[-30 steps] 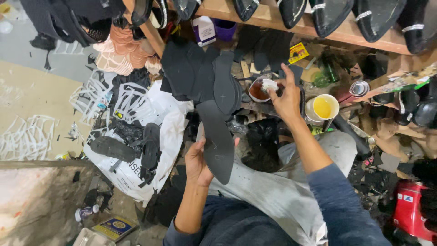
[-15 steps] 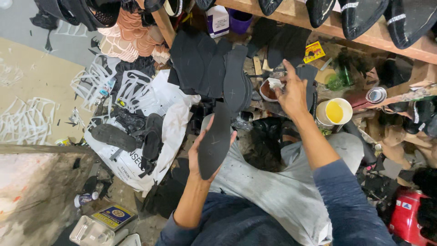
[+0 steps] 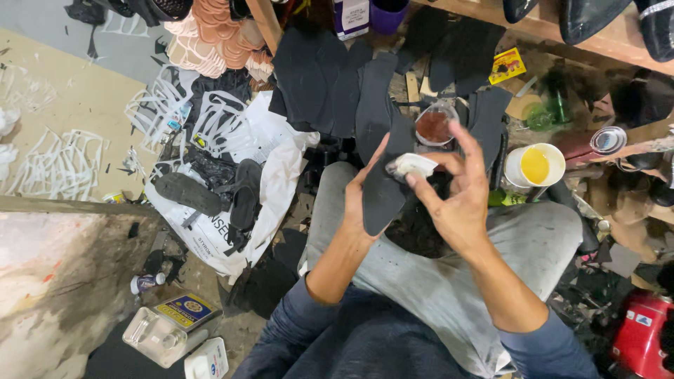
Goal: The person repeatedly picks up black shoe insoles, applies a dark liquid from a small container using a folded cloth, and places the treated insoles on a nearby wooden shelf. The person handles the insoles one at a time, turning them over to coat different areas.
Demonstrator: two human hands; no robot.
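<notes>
My left hand [image 3: 364,203] grips a long black shoe sole [image 3: 385,168], holding it upright above my grey-trousered knees. My right hand [image 3: 456,189] pinches a small white pad [image 3: 413,165] between thumb and fingers and holds it against the middle of the sole. Just behind the hands stands a small clear bowl of reddish-brown paste [image 3: 434,126], and to the right a white cup of yellow liquid [image 3: 535,165]. Several more black soles [image 3: 330,77] lie fanned out on the bench beyond.
A white plastic sack [image 3: 260,154] with black soles and scraps on it lies to the left. White cut-out pieces [image 3: 63,161] litter the floor. Stacked tan insoles [image 3: 217,35] and dark shoes [image 3: 611,17] on a wooden shelf at top. Red container [image 3: 642,333] at lower right; bottles [image 3: 165,335] at lower left.
My right hand has come back from the bowl of paste with the white pad and now meets the sole. My left hand has drawn the sole closer over my lap.
</notes>
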